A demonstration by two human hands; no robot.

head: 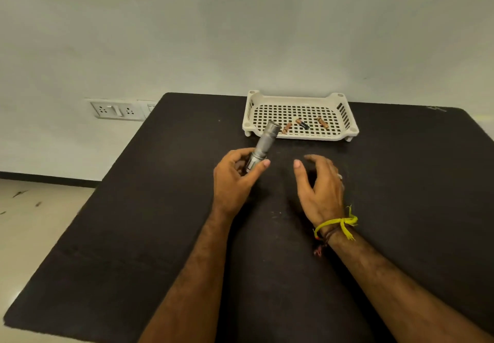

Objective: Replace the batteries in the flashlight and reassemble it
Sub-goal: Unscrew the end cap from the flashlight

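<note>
A silver flashlight body is held by its near end in my left hand, fingers and thumb curled round it; its far open end points up toward the tray. My right hand hovers just to the right, fingers loosely curved, holding nothing. A white perforated tray stands at the back of the black table. Three small batteries lie in the tray: a copper one at left, a black and copper one in the middle, another copper one at right.
The wall rises right behind the table, with a white socket panel at left. The table's left edge drops to a pale floor. A yellow thread is tied round my right wrist.
</note>
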